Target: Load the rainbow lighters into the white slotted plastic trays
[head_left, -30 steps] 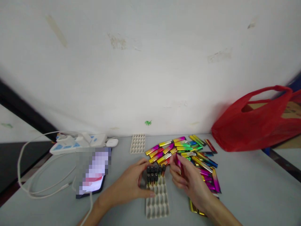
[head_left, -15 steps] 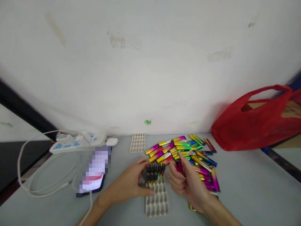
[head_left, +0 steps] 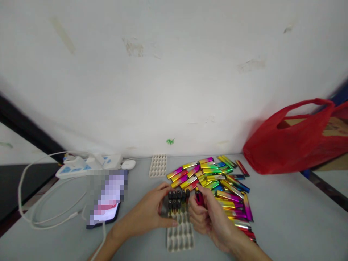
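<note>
A pale tray (head_left: 180,237) with rows of hollows lies before me. Several lighters (head_left: 174,201) stand upright in its far rows, their black tops facing up. My left hand (head_left: 148,210) grips the tray's left side, with the thumb on its near part and the fingers by the standing lighters. Just right of the tray, my right hand (head_left: 208,217) is closed around a magenta lighter (head_left: 199,198) with a black end, held upright. Beyond and beside that hand lies a loose heap of shiny lighters (head_left: 229,196) in gold, magenta, green, blue and red.
A second pale tray (head_left: 158,165) lies near the wall. On the left are a phone (head_left: 110,201), a power strip (head_left: 89,166), a white charging case (head_left: 128,164) and looping white cables (head_left: 20,192). A red bag (head_left: 285,145) stands at the back right.
My right hand has moved left, closer to the tray, carrying the magenta lighter. More of the heap's near right part shows now. My left hand stays on the tray.
</note>
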`<action>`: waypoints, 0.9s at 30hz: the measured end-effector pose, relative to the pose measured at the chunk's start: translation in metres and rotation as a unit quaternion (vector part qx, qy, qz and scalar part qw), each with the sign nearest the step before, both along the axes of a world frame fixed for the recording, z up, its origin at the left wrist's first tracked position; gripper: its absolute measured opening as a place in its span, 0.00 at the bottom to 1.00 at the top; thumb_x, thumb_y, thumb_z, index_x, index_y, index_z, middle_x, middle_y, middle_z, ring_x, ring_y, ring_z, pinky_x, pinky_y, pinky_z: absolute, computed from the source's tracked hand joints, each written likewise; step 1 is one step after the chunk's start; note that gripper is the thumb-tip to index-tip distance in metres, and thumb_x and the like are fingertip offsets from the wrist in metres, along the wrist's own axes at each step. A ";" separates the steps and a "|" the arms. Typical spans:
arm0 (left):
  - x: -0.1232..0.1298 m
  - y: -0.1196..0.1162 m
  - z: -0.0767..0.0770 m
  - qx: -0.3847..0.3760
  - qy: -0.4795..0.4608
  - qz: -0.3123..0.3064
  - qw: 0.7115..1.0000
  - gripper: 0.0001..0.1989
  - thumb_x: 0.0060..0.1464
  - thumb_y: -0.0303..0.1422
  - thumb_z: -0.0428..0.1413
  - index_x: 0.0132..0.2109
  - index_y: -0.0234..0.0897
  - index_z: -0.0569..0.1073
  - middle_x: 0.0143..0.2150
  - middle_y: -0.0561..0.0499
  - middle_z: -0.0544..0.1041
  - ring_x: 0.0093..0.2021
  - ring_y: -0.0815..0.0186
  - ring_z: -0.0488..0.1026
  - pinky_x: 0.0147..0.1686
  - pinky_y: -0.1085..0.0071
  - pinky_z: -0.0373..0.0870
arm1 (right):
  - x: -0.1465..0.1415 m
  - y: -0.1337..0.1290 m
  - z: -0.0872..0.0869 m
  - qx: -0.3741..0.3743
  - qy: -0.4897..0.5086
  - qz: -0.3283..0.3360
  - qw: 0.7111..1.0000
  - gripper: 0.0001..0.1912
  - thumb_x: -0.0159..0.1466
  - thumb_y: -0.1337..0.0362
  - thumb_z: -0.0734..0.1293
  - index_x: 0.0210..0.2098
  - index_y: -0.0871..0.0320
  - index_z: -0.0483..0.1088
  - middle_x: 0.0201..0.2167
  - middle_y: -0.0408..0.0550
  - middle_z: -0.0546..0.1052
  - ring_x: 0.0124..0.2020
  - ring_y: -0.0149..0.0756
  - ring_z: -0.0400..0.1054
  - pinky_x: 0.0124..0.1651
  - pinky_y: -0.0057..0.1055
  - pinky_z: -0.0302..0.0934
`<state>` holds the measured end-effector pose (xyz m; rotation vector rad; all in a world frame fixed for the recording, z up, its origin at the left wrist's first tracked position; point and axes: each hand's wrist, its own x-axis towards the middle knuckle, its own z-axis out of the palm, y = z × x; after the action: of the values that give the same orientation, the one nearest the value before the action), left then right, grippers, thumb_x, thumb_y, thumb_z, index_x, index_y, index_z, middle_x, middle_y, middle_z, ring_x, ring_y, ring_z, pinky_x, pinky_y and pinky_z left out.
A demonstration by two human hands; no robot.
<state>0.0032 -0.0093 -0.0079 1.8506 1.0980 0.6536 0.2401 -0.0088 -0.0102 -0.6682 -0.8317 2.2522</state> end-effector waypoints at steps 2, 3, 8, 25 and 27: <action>0.000 0.000 0.001 -0.003 0.001 -0.003 1.000 0.41 0.47 0.38 0.79 0.67 0.45 0.76 0.68 0.45 0.75 0.67 0.49 0.72 0.71 0.57 0.67 | -0.002 -0.001 -0.001 -0.001 -0.013 0.004 1.000 0.35 0.67 0.33 0.67 0.21 0.51 0.53 0.14 0.30 0.48 0.16 0.24 0.35 0.19 0.28 0.30; -0.001 0.000 0.001 -0.005 0.003 -0.005 1.000 0.41 0.47 0.38 0.79 0.67 0.45 0.76 0.67 0.45 0.75 0.67 0.48 0.72 0.71 0.56 0.67 | -0.003 -0.002 -0.001 -0.002 -0.017 0.007 1.000 0.35 0.66 0.33 0.67 0.21 0.51 0.53 0.14 0.30 0.48 0.15 0.24 0.35 0.19 0.28 0.30; -0.002 0.000 0.001 -0.006 0.013 -0.010 1.000 0.38 0.48 0.40 0.77 0.66 0.44 0.77 0.62 0.45 0.78 0.64 0.47 0.73 0.68 0.55 0.70 | -0.006 -0.007 -0.001 -0.006 -0.040 0.019 0.999 0.36 0.63 0.30 0.67 0.20 0.51 0.53 0.14 0.29 0.47 0.15 0.24 0.34 0.19 0.28 0.30; -0.002 0.001 0.001 0.002 0.026 -0.006 1.000 0.38 0.47 0.39 0.78 0.65 0.44 0.77 0.65 0.45 0.77 0.65 0.47 0.73 0.69 0.55 0.69 | -0.008 -0.009 0.000 -0.006 -0.056 0.023 0.998 0.35 0.62 0.30 0.67 0.21 0.51 0.53 0.13 0.29 0.49 0.14 0.23 0.37 0.18 0.28 0.30; -0.002 0.001 0.001 0.003 0.028 -0.009 1.000 0.38 0.48 0.40 0.77 0.65 0.43 0.77 0.64 0.44 0.78 0.65 0.47 0.73 0.69 0.56 0.69 | -0.008 -0.009 0.001 -0.007 -0.056 0.019 0.998 0.34 0.61 0.31 0.67 0.21 0.51 0.53 0.13 0.29 0.49 0.14 0.23 0.37 0.18 0.28 0.30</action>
<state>0.0008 -0.0087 -0.0073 1.8925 1.1147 0.5993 0.2319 -0.0175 -0.0096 -0.7974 -0.8893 2.2737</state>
